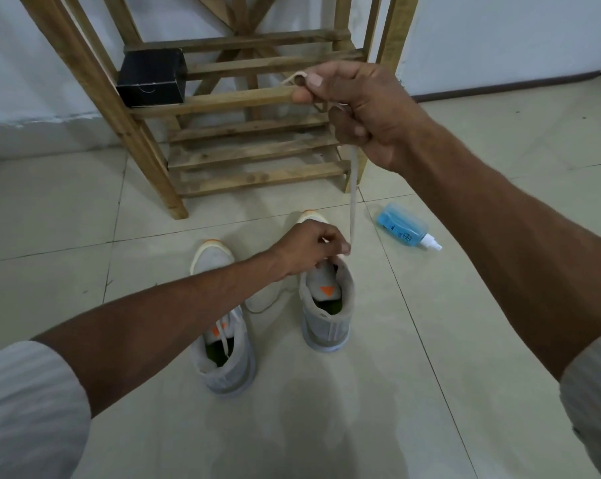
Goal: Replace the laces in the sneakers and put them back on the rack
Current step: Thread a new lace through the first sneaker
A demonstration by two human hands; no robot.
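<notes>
The lace (353,198) runs taut and near-vertical between the hands: the right hand (358,108) pinches its upper end, the left hand (313,248) pinches it at the right sneaker (326,305). Both sneakers stand on the floor, toes toward the far rack (223,98).

The rack (243,98) is bare, rough wood with knots. Both sneakers (223,340) look like soft grey knit cloth, the lace (353,202) flat woven fabric. Floor (326,426) tiles are smooth, faintly glossy. The bottle (403,226) is clear blue plastic; the box (152,77) matt black card.
</notes>
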